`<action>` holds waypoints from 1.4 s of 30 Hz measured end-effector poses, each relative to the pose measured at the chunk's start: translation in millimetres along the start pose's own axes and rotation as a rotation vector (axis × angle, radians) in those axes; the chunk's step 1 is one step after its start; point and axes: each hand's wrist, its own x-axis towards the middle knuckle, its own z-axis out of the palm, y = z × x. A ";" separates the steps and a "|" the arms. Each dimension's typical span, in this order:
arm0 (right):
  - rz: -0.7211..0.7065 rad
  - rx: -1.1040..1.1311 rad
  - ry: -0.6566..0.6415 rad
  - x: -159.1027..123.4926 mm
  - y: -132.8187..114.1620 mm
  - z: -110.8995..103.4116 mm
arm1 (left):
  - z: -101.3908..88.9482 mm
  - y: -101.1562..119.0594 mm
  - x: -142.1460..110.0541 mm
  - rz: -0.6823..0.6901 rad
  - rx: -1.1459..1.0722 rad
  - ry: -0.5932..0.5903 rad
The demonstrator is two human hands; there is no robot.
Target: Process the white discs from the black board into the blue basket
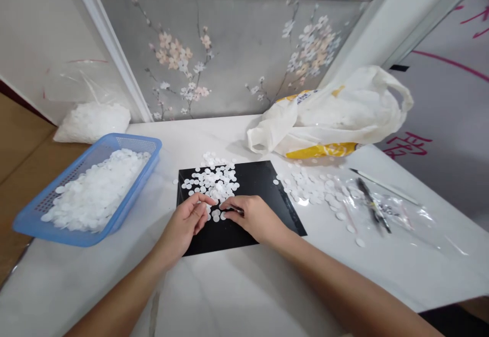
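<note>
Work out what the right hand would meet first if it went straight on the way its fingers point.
The right hand would probably meet white discs first, then the left hand; depth there is unclear.

I can read no word, brand or number for certain. On the pale panel (451, 89) to my right, a handwritten red character (414, 145) stands low down, Chinese by its look, though I can't tell which one. Higher up, more red strokes (479, 20) are cut off by the edge of my view. The white plastic bag (344, 115) carries blue lettering (301, 98) too small and creased for me to read.
</note>
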 end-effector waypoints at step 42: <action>0.493 -0.416 0.446 -28.8 64.2 -106.2 | -1.6 1.1 -4.2 0.189 0.930 0.103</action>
